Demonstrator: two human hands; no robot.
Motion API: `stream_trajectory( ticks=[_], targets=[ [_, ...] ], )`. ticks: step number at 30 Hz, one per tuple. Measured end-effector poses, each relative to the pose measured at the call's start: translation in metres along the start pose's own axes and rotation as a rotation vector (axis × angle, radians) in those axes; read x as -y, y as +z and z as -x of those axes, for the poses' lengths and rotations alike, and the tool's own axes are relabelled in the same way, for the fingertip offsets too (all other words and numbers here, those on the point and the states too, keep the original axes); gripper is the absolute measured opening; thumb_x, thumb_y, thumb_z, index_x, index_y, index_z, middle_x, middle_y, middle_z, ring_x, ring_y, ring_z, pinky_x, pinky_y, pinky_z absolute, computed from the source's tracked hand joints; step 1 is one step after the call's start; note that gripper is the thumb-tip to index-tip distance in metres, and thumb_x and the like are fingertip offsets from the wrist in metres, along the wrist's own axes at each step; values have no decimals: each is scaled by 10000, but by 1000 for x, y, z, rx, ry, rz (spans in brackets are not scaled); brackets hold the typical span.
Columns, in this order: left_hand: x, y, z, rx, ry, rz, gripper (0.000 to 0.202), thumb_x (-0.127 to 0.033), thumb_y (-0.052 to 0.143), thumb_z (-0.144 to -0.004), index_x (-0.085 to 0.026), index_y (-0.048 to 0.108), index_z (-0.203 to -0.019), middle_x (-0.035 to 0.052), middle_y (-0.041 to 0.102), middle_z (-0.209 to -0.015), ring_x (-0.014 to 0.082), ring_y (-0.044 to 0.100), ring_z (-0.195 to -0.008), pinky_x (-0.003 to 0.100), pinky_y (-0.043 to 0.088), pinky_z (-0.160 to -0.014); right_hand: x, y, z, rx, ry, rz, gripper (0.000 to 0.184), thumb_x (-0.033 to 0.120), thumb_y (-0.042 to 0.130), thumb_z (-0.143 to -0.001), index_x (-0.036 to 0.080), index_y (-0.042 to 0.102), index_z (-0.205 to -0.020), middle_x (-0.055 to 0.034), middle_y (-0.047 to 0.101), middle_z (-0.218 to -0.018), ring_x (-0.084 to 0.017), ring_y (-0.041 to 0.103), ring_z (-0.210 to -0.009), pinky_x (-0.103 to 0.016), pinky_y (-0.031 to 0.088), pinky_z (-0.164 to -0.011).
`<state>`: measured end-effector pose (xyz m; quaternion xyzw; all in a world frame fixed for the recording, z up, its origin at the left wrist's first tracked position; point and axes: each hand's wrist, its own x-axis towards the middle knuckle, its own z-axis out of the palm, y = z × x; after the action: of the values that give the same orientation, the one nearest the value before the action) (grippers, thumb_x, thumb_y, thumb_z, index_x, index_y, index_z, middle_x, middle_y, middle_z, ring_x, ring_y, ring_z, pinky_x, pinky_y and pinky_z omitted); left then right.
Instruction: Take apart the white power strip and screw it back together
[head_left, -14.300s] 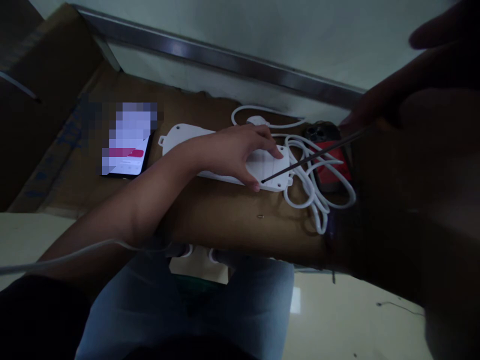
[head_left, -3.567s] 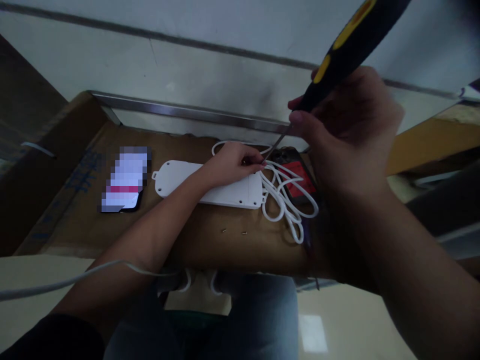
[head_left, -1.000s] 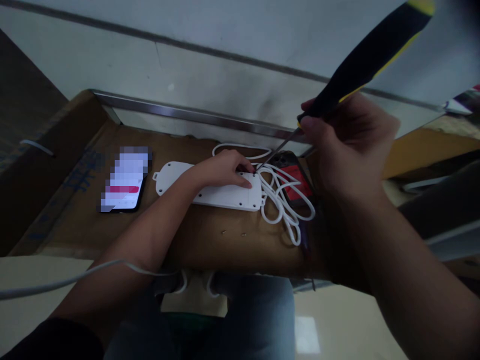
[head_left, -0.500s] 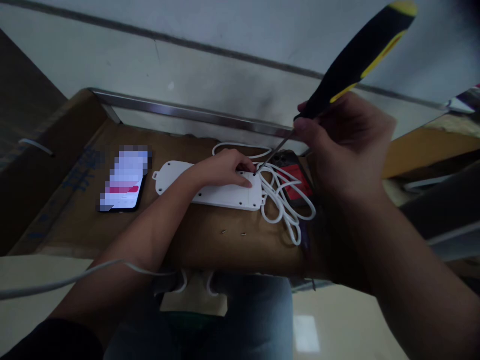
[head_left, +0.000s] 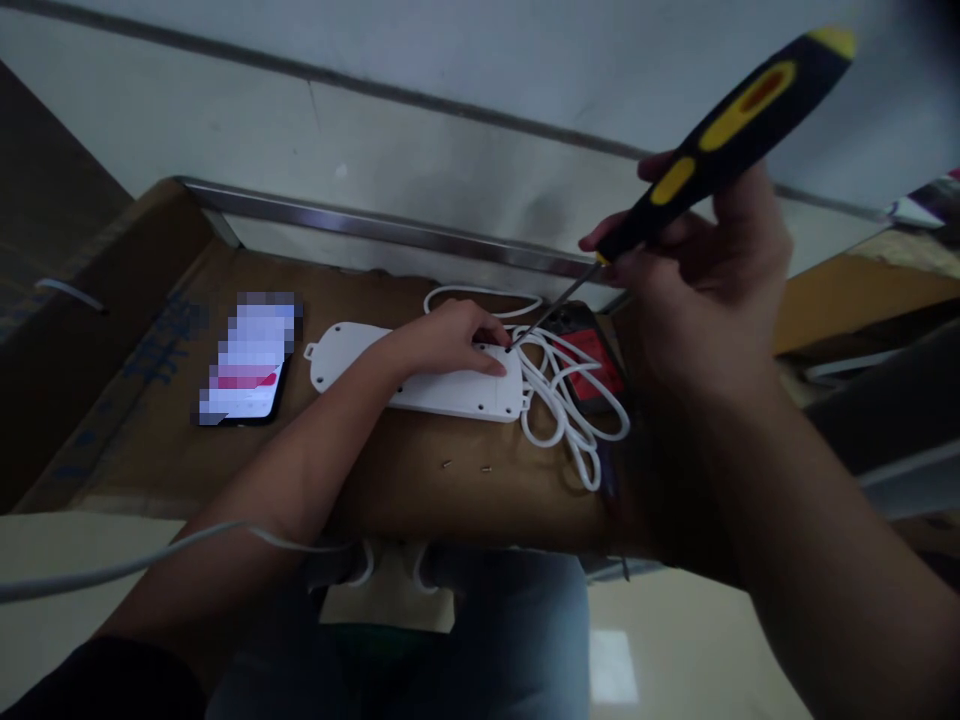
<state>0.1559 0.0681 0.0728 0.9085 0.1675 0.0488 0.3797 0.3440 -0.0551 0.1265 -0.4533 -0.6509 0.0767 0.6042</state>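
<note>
A white power strip (head_left: pixel 442 392) lies with its underside up, small screw holes along its edges. Across its right part rests my left hand (head_left: pixel 457 338), thumb on the face and fingers bent toward the far edge, gripping it. My right hand (head_left: pixel 697 260) has its fingers around the black and yellow screwdriver (head_left: pixel 739 125), which leans up to the right. Its thin shaft runs down to the hole at the strip's far right corner; whether a screw sits there I cannot make out. Two small screws, one here (head_left: pixel 486 468), lie in front of the strip.
The strip's white cable (head_left: pixel 559 400) is coiled at its right, partly over a dark phone with a red area (head_left: pixel 592 365). A lit phone (head_left: pixel 251 360) lies at left. Everything rests on brown cardboard (head_left: pixel 405 490), with a metal rail (head_left: pixel 337 220) and wall behind.
My right hand has turned the screwdriver, so more of the yellow grip patches face me. The handle leans a little further right. My left hand and the power strip stay in place.
</note>
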Motion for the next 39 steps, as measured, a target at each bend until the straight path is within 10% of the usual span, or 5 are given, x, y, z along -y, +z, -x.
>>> stream_trajectory(
  ticks=[7,24,39],
  targets=[
    [-4,13,-2,-90,87,-31,373,-317,794,-852,-122,797,-1169,123,800,-1136,229,716,-994,325,495,-894,8,6,-2,-85,288,-118,350,213,592,-730,225,668,-1071,-3,566,-781,-64,537,-695,-227,385,-567],
    [-7,24,-8,-253,40,13,194,-322,758,-912,-137,816,-927,55,760,-794,167,645,-740,317,459,-790,1,6,-3,-142,143,62,414,377,930,-699,173,679,-958,44,641,-873,-8,608,-773,-175,539,-684],
    [0,7,-1,-22,46,-41,570,-434,870,-746,-130,776,-1219,131,789,-1217,276,715,-1108,338,496,-948,-4,1,2,-80,120,-3,255,220,742,-844,199,709,-1096,2,706,-983,-69,687,-894,-232,552,-748]
  ],
)
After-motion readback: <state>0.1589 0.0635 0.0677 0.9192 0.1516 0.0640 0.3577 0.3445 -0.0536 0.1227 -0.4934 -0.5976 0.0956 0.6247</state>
